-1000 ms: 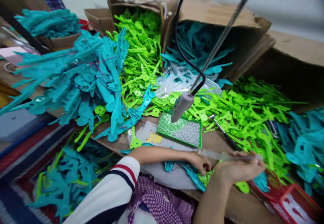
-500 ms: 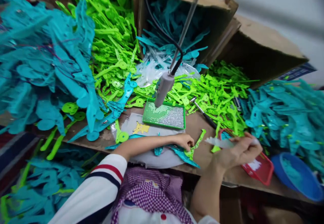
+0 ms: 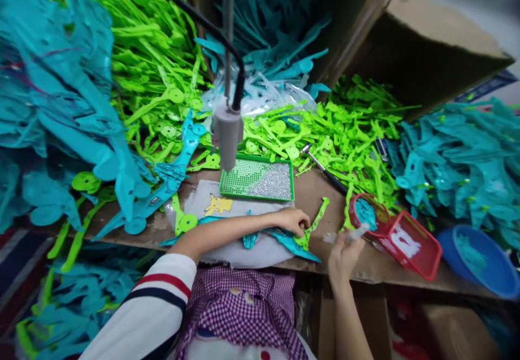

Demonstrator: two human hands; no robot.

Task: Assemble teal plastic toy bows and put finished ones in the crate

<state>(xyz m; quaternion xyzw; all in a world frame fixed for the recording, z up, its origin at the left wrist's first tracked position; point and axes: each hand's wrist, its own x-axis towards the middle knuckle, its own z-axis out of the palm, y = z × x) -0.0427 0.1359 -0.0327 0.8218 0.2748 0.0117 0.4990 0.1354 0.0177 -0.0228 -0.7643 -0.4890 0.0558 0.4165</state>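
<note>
Looks like the gluing/decorating stage: left hand (image 3: 293,220) is curled down on a green plastic piece (image 3: 312,229), pinning it flat on the surface (image 3: 309,189) over a teal piece (image 3: 290,243). Right hand (image 3: 342,254) is closed around a clear tube-like tool (image 3: 347,235), tip just right of the green piece. Next I'd guess the tip has to land accurately on it. Just beyond the left hand, a green tray (image 3: 257,179) holds silvery beads. Right of the right hand, a red basket (image 3: 406,238) holds something white, then a blue bowl (image 3: 475,259).
</note>
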